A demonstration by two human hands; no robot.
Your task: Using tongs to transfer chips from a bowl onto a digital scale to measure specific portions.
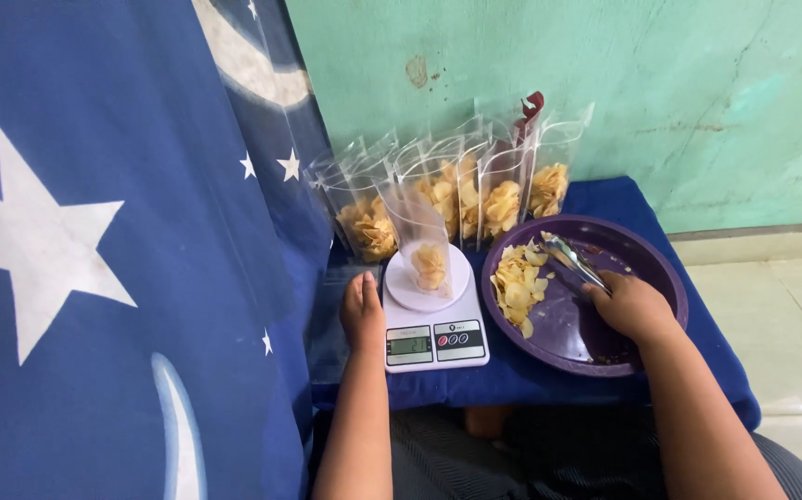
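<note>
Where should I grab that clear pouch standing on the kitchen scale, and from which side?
Probably the empty upper part of the clear pouch, pinched from above. The chips sit low in it, the top is open, it stands upright on the scale, and the row of filled pouches crowds it behind.

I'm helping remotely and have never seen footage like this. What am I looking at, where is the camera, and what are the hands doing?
There is no machine here: these are a person's two bare hands, filmed by one camera worn on the head and looking down. The left hand rests beside a white kitchen scale, on which stands a clear pouch partly filled with yellow chips. The right hand holds metal tongs inside a purple bowl with a pile of loose chips. Behind, a row of filled pouches leans against the green wall. Everything sits on a low table with a blue cloth. A star-patterned blue fabric hangs at the left.
</note>
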